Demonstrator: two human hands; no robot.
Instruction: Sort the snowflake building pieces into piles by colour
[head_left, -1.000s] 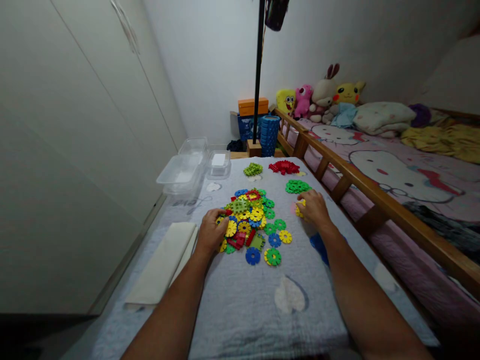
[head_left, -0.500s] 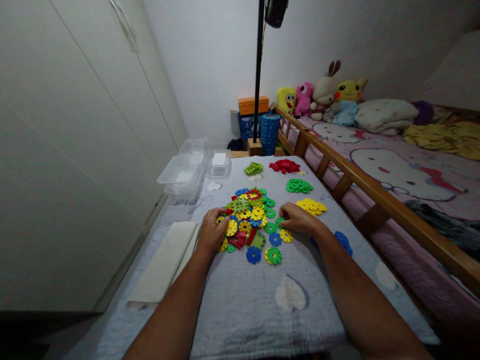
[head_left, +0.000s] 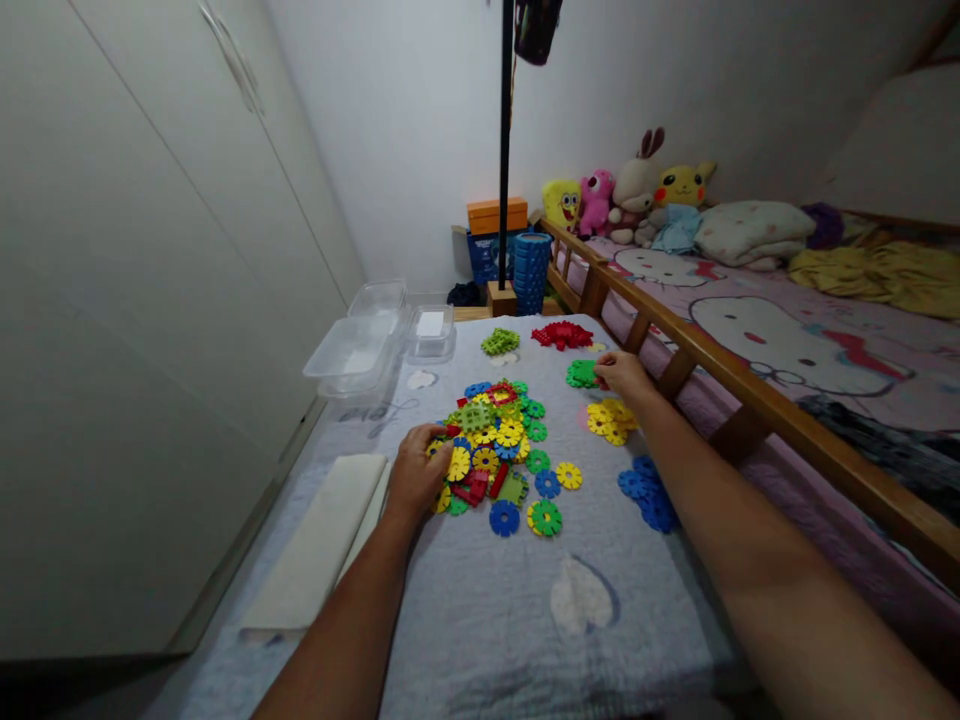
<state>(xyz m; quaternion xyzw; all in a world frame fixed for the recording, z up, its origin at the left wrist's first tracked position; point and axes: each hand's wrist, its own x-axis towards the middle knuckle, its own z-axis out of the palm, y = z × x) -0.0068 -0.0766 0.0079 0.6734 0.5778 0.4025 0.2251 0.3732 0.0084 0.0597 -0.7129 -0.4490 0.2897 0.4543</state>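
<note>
A mixed heap of plastic interlocking discs and square pieces point(head_left: 487, 435) lies mid-table. At its left edge rests my left hand point(head_left: 417, 470), fingers curved and thumb apart, touching a yellow notched disc point(head_left: 459, 463) and near a small red piece. It appears to grip nothing. My right hand point(head_left: 621, 374) is over the right side of the green disc pile point(head_left: 580, 374), fingertips pinched on a green notched disc that they mostly hide. Below that hand sits a yellow disc pile point(head_left: 611, 420), and a blue disc pile point(head_left: 646, 492) lies nearer, partly behind my right forearm.
Light green pieces point(head_left: 500, 342) and red pieces point(head_left: 562, 335) are piled at the back. Clear plastic containers point(head_left: 349, 355) stand at the back left, with a folded beige cloth point(head_left: 319, 545) nearer. A wooden bed rail point(head_left: 697, 365) runs along the right side.
My right hand has moved from the heap's right edge up and right to the green pile, taking a green disc from beside the heap. My left hand has stayed at the heap.
</note>
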